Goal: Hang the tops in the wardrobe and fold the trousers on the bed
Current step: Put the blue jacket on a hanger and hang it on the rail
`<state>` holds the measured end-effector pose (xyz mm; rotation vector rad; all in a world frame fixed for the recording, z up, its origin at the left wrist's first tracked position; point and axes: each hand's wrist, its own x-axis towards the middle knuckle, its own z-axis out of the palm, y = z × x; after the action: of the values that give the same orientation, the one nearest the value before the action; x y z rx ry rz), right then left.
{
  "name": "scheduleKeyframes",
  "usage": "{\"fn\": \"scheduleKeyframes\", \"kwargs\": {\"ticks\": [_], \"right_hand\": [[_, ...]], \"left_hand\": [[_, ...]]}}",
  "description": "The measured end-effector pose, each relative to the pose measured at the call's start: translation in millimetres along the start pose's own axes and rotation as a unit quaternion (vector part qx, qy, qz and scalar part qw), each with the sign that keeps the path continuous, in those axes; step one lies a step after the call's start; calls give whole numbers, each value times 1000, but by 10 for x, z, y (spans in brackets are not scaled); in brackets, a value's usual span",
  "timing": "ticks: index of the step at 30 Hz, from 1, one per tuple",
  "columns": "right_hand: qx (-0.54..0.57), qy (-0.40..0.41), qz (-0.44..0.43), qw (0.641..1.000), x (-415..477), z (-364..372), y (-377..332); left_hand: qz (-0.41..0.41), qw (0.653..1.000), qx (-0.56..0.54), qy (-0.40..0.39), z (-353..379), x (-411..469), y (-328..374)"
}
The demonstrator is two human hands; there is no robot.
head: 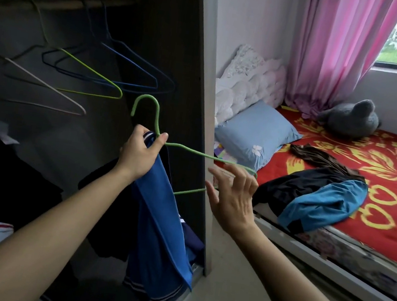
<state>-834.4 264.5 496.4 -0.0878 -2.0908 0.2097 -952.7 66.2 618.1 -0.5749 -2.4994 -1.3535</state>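
Blue top, green hanger, red bedspread with yellow flowers, pink curtain, pale blue pillow

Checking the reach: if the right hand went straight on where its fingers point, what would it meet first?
Probably the green hanger, whose wire runs just beyond the right hand; behind it stands the wardrobe side panel.

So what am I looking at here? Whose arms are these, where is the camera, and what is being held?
No machine: these are a person's bare arms, filmed by one camera worn on the head. The left hand grips a green hanger and a blue top together. The right hand is open, fingers at the hanger's far end. Behind is the wardrobe rail with empty hangers. On the bed lie a pillow, a grey soft toy and more clothes.
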Motion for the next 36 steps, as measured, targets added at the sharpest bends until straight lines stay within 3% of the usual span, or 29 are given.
{"fn": "scheduleKeyframes", "kwargs": {"ticks": [2, 6, 9, 10, 12, 14, 15, 16, 19, 21, 26, 32, 34, 36], "right_hand": [[37, -59, -17, 997, -36, 50, -42], [134, -305, 121, 935, -56, 222, -130], [186, -353, 178, 900, -47, 388, -237], [227, -363, 225, 875, -54, 434, -286], [345, -389, 318, 793, -101, 515, -367], [398, -438, 324, 738, -151, 551, -395], [389, -465, 306, 734, -169, 566, -400], [353, -482, 280, 752, -179, 579, -407], [193, -440, 214, 851, -205, 686, -384], [178, -415, 212, 866, -188, 745, -312], [278, -455, 242, 811, -133, 688, -3], [437, -494, 314, 683, -154, 472, 254], [473, -442, 363, 670, -142, 394, 415], [456, -396, 359, 711, -68, 322, 537]], "left_hand": [[-4, 1000, -22, 18, -39, 27, -47], [15, 999, -42, 24, -46, 35, -39], [33, 996, -65, 42, -4, 29, 20], [36, 995, -74, 47, 11, 30, 45], [38, 994, -88, 54, 25, 35, 90], [32, 993, -95, 56, 26, 52, 114], [24, 994, -98, 51, 25, 63, 112], [15, 994, -101, 44, 29, 67, 102], [3, 993, -111, 34, 73, 53, 66], [6, 993, -116, 34, 98, 46, 57], [12, 992, -124, 33, 52, 91, 30], [44, 996, -80, 24, -52, 171, -61], [51, 997, -52, 29, -143, 213, -157], [58, 998, -9, 19, -183, 218, -251]]}}
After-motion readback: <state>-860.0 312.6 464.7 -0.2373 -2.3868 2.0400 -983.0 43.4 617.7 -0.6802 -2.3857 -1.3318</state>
